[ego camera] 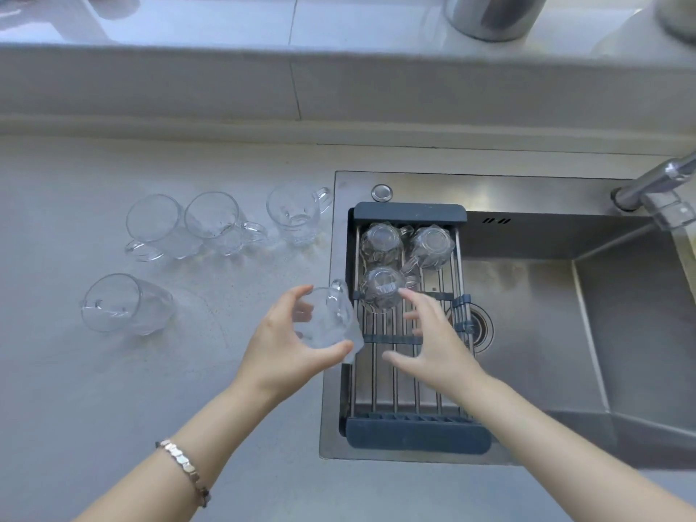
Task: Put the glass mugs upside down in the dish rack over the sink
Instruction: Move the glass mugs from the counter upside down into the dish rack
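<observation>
The left hand [290,344] clasps a clear glass mug [325,320] just left of the grey-ended steel-bar dish rack [406,371]; free bars lie right of it, beneath the empty, spread-fingered right hand [433,340].

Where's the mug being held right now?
In the head view, the left hand holds the mug just left of the dish rack, near the counter's edge.
</observation>
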Demonstrator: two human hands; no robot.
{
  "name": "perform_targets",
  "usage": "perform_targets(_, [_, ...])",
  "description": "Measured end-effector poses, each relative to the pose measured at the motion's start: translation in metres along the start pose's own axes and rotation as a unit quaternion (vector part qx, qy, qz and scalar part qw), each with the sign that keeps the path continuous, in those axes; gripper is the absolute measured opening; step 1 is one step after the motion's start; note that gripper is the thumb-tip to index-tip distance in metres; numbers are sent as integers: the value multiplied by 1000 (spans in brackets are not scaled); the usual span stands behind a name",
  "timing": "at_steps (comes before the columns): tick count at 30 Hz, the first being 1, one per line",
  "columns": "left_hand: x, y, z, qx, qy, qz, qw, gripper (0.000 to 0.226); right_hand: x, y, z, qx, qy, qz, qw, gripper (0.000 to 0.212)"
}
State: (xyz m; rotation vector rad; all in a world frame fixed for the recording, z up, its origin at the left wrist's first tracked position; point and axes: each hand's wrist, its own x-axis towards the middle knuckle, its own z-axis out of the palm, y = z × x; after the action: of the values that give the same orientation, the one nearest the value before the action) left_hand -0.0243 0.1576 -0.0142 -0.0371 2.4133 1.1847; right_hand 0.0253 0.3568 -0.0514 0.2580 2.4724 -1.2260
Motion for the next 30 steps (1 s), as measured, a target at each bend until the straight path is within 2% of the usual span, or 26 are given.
perform_targets(2, [3,15,15,-57,-43,-33,997,78,-23,1,3,28,-31,-52,998,88])
perform_targets(5, [5,36,40,-150,-120,-84,978,77,-40,8,5,77,34,-78,993,84])
perform_targets(8, [9,49,57,-191,-182,-137,955,73,-48,14,-2,77,120,-52,988,79])
perform_targets(11, [14,52,63,-158,-234,-163,945,71,-47,19,-19,20,122,32,992,80])
perform_targets(13, [17,47,63,-89,-222,-146,960,69,-39,21,-32,-57,91,105,989,79])
perform_targets(16, [20,34,55,-33,-189,-134,972,53,-13,22,-46,-174,27,183,967,76])
perform_targets(18, [19,25,48,-34,-183,-151,971,41,9,24,-46,-151,4,244,958,76])
perform_targets(21, [16,12,39,-36,-164,-160,973,31,37,29,-39,-77,27,341,937,83])
perform_targets(24, [15,3,30,-45,-146,-153,976,28,58,35,-28,-57,79,364,926,79])
perform_targets(27, [18,-5,21,-41,-127,-148,980,27,71,36,-17,-24,144,336,930,73])
perform_targets(30, [20,-12,14,-41,-113,-143,982,23,66,25,-18,-74,97,312,942,75])
